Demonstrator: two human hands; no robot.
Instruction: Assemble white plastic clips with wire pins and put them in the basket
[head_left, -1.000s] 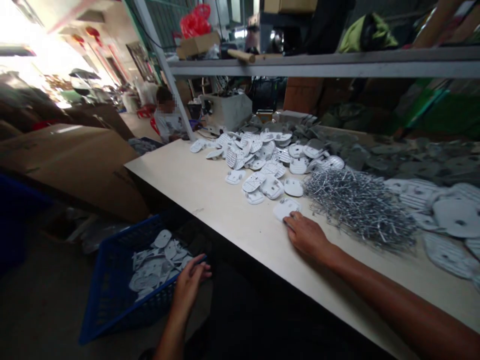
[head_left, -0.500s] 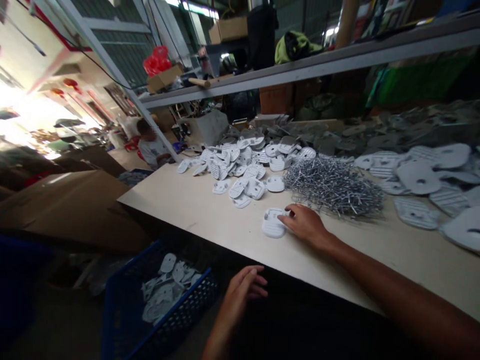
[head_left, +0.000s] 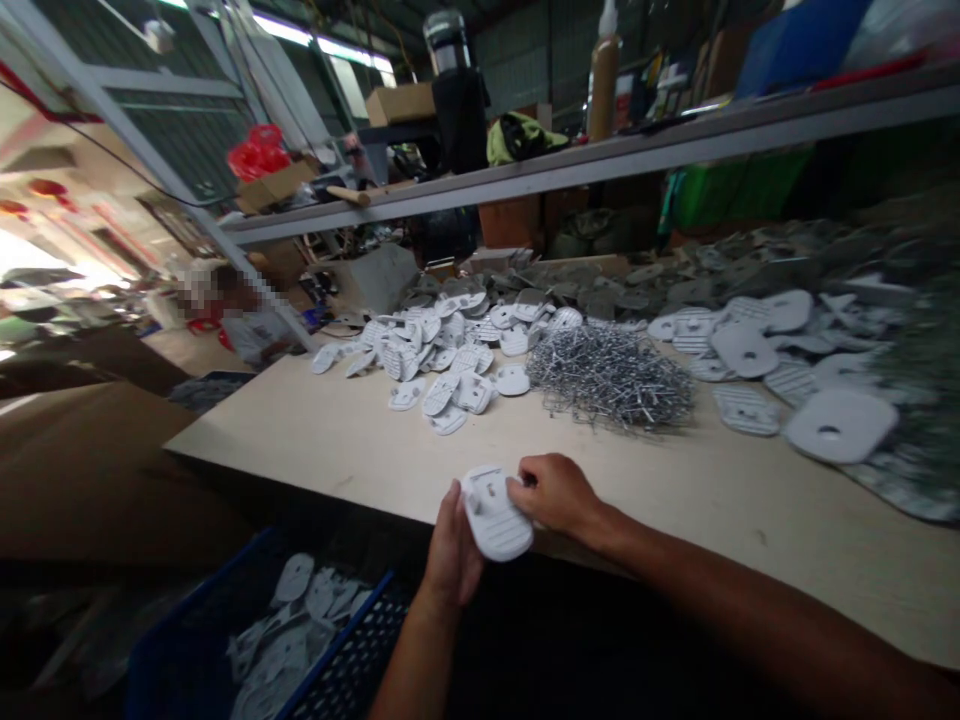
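Note:
Just over the table's front edge, a rounded white plastic plate (head_left: pixel 501 532) with ridges and a small slot is tilted toward me. My left hand (head_left: pixel 451 556) grips it along its left side, thumb up the edge and fingers underneath. On its upper right edge, my right hand (head_left: pixel 561 492) is closed with thumb and curled fingers; whether a small part is in them too is hidden. Behind the hands lies a tangled heap of thin metal pins (head_left: pixel 611 375). A pile of similar white plates (head_left: pixel 450 340) spreads to its left.
More white plates (head_left: pixel 844 425) lie at the right on the pale table (head_left: pixel 300 420). Below the table's left side stands a blue basket (head_left: pixel 337 650) with plates in it. A shelf (head_left: pixel 525 180) crosses above the back. A person (head_left: pixel 255 325) sits at far left.
The plate has left the tabletop and is now between both hands at the edge. My left hand rose and closed on it; my right hand came left and nearer. The view shifted right.

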